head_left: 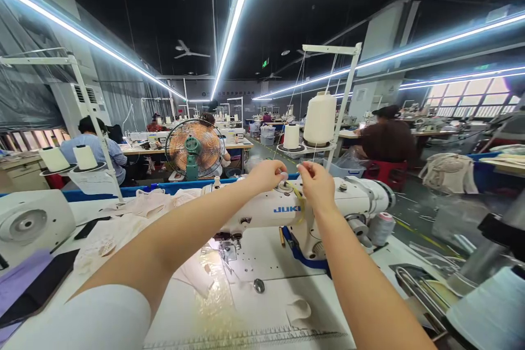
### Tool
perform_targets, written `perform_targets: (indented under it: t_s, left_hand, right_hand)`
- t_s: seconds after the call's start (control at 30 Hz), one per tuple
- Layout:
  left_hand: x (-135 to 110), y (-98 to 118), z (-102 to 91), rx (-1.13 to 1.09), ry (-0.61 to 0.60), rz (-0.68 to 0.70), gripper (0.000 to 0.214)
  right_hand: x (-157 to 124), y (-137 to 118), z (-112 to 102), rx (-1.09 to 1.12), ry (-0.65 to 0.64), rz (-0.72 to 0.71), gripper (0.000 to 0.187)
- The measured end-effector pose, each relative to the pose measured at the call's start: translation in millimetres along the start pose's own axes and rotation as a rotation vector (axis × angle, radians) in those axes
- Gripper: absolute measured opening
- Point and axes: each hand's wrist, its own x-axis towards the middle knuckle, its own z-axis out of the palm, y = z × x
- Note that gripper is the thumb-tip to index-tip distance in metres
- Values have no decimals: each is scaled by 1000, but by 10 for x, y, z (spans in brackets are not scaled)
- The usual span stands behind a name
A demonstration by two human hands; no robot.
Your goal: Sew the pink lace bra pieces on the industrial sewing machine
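Note:
Both hands are raised above the white JUKI sewing machine (pixel 258 217), their fingertips a short gap apart. My left hand (pixel 268 175) has thumb and fingers pinched together, with fine white thread from the stand running down close to them. In a similar pinch, my right hand (pixel 315 183) has a small pale bit at its fingertips, which looks like thread end. Behind the hands, a large cream thread cone (pixel 320 118) and a smaller white spool (pixel 291 136) stand on the thread stand (pixel 348 87). Under the needle area lies pale fabric (pixel 197 273).
A round metal piece (pixel 258 285) and a curled fabric scrap (pixel 298 311) lie on the table, above a printed ruler (pixel 262 337). Pale garments (pixel 139 210) are heaped left. A fan (pixel 194 147) stands beyond; a seated person (pixel 388 134) is at right. A grey spool (pixel 382 228) sits beside the machine.

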Motion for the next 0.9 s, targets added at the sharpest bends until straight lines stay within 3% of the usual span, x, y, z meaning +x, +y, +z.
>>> perform_targets:
  t_s: [0.2, 0.5, 0.9]
  left_hand:
    - [228, -9, 204, -13, -113, -142, 20]
    - [365, -2, 229, 48, -145, -179, 18]
    - [258, -207, 183, 134, -217, -22, 25]
  right_hand:
    - [45, 210, 79, 228, 88, 127, 32]
    - [5, 199, 49, 370, 97, 137, 32]
    - [-24, 149, 14, 520, 53, 142, 39]
